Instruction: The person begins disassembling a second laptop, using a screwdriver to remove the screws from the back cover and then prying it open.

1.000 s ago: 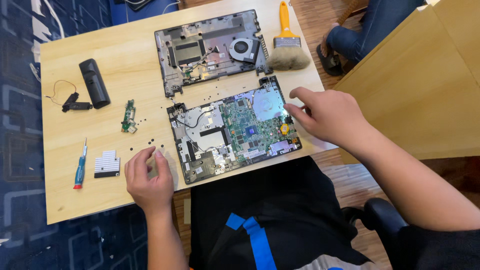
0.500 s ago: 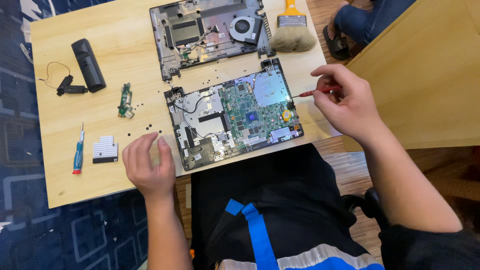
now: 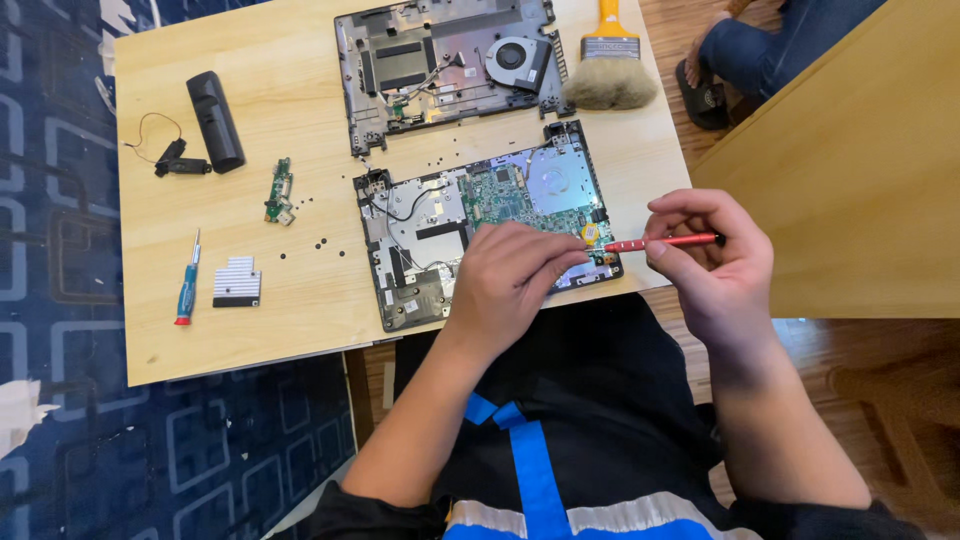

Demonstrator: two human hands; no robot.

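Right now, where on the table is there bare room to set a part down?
Bare wood runs along the near edge of the table, below the heat sink and blue screwdriver, and at the far left corner beyond the black cylinder. It is crowded around the open laptop base, where both hands work, with loose screws scattered beside it.

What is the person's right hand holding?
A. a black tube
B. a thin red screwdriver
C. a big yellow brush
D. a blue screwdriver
B: the right hand pinches a thin red screwdriver with its tip at the edge of the open laptop, while the brush, the blue screwdriver and the black tube lie on the table untouched.
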